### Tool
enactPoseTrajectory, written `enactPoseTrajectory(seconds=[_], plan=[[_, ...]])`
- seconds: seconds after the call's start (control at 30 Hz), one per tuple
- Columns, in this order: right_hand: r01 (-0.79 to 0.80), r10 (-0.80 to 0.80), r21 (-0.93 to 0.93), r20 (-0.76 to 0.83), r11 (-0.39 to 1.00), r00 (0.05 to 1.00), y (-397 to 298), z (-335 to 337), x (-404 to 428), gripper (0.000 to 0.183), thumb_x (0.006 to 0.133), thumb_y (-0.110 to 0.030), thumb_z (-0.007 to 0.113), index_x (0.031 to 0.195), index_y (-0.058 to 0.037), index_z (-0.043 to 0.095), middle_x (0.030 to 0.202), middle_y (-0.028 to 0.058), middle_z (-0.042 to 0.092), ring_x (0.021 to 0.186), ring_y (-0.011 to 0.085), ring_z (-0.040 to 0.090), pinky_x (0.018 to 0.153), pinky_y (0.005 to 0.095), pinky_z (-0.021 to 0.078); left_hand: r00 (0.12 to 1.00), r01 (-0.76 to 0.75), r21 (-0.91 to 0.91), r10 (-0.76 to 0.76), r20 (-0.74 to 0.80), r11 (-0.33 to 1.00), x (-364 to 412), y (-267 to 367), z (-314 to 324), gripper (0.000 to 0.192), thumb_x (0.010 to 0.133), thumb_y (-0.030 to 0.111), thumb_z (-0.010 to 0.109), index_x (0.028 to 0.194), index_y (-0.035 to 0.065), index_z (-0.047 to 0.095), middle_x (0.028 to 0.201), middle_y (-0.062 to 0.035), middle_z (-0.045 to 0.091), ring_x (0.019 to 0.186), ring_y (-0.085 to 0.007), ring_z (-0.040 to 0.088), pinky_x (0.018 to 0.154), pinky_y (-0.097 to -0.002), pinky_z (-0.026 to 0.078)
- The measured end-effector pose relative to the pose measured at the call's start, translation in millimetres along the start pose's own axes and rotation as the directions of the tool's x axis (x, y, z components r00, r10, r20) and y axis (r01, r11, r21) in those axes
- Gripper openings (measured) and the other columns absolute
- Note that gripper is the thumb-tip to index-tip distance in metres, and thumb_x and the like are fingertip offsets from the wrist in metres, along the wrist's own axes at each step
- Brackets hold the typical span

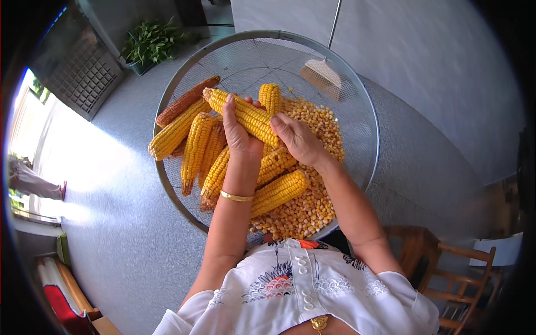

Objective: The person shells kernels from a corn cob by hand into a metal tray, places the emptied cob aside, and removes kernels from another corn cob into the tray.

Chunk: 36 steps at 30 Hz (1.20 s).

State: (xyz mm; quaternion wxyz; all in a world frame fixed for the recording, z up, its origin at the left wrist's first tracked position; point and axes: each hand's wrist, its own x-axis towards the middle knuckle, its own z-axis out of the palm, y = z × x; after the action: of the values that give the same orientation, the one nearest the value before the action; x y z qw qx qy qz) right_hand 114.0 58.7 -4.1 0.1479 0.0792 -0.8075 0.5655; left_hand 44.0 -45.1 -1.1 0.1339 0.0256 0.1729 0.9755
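Note:
A full ear of yellow corn [245, 114] is held slantwise over a round wire-mesh sieve [374, 138]. My left hand [240, 127] grips its middle, thumb on top and fingers behind it. The thumb of my right hand [299, 138] presses at the lower right end of the ear; its other fingers are hidden. Loose corn kernels [316, 201] lie heaped in the right part of the sieve. To the left and below are several more ears [194, 150], some crossed by my left forearm. A stripped reddish corncob [188, 101] rests near the far left rim.
A broom [321, 75] stands against the wall behind the sieve, partly seen through the mesh. A potted plant [150, 44] is at far left. Wooden chairs [456, 276] stand at right. Near the bright doorway a person's leg [35, 182] shows. Boxes [71, 297] sit at lower left.

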Motion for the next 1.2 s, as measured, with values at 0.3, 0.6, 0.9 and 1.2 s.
enactPoseTrajectory(seconds=[0.3, 0.6, 0.9, 1.2], plan=[[-0.201, 0.235, 0.270, -0.103, 0.942, 0.966, 0, 5, -11, 0.050, 0.092, -0.046, 0.029, 0.084, -0.0049, 0.055, 0.057, -0.0028, 0.043, 0.047, 0.0026, 0.038, 0.041, 0.0174, 0.0301, 0.996, 0.068, -0.166, -0.076, -0.045, 0.984, 4, 2, -4, 0.022, 0.077, 0.021, 0.064, 0.083, 0.0058, 0.050, 0.075, -0.0053, 0.053, 0.070, -0.0173, 0.053, 0.070, -0.0318, 0.048], [-0.097, 0.099, 0.067, -0.036, 0.993, 0.994, 0, 6, -10, 0.051, 0.088, -0.051, 0.037, 0.085, -0.0026, 0.052, 0.057, -0.0004, 0.046, 0.049, 0.0078, 0.043, 0.043, 0.0236, 0.0336, 0.987, 0.015, -0.003, -0.015, -0.160, 1.000, 2, 1, -1, 0.026, 0.076, 0.027, 0.066, 0.077, 0.0059, 0.050, 0.073, -0.0039, 0.054, 0.071, -0.0161, 0.054, 0.071, -0.0315, 0.048], [-0.049, 0.055, 0.029, -0.261, 0.998, 0.964, 4, 18, -13, 0.045, 0.094, -0.035, 0.031, 0.074, -0.0010, 0.052, 0.051, 0.0028, 0.045, 0.044, 0.0113, 0.044, 0.042, 0.0263, 0.0343, 0.991, -0.040, 0.057, 0.047, -0.128, 0.998, 3, 0, -1, 0.026, 0.075, 0.026, 0.067, 0.080, 0.0065, 0.050, 0.075, -0.0034, 0.054, 0.071, -0.0159, 0.054, 0.071, -0.0320, 0.048], [-0.236, 0.278, 0.276, -0.126, 0.932, 0.952, -11, 0, -13, 0.047, 0.091, -0.044, 0.036, 0.086, -0.0008, 0.054, 0.051, -0.0008, 0.046, 0.039, 0.0068, 0.042, 0.036, 0.0216, 0.0310, 0.985, 0.047, -0.010, -0.048, -0.164, 0.999, 3, -1, -5, 0.029, 0.076, 0.027, 0.067, 0.085, 0.0068, 0.048, 0.076, -0.0041, 0.054, 0.073, -0.0181, 0.054, 0.070, -0.0338, 0.049]])
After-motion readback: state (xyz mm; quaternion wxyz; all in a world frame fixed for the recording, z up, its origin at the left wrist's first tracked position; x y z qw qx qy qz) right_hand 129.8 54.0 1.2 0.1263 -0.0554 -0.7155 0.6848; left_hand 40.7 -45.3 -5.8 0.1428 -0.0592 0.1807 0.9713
